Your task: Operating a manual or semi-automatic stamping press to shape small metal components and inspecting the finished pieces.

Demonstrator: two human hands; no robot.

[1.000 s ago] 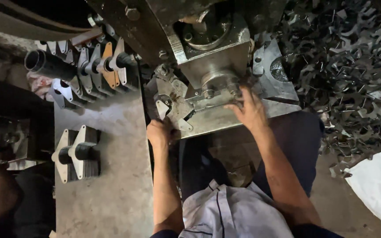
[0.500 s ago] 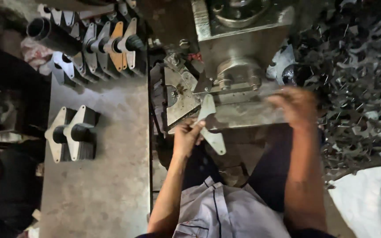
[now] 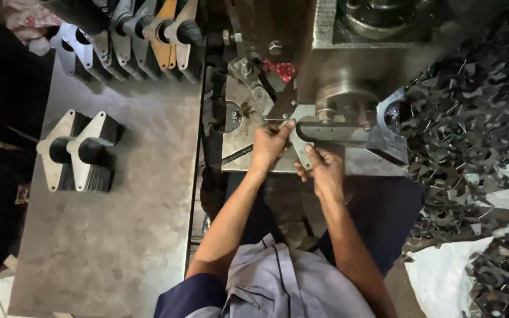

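Both of my hands hold one flat grey metal plate (image 3: 301,126) with pointed arms, lying on the bed of a press machine (image 3: 349,65). My left hand (image 3: 269,144) grips its left side with the fingers on top. My right hand (image 3: 324,168) pinches its lower arm from below. The plate's upper end reaches under the round press head (image 3: 340,97), next to a dark die block (image 3: 331,132) and a metal guide (image 3: 254,88).
A grey steel table (image 3: 136,235) lies on the left, with two stacks of similar plates (image 3: 78,153) on it. More plates hang on a black bar (image 3: 142,29) at the top left. A heap of dark metal offcuts (image 3: 472,135) fills the right, above a white sack (image 3: 443,277).
My right hand has come back from the right and joined my left hand on the plate. The plate has moved up onto the press bed, under the head. The view has shifted closer.
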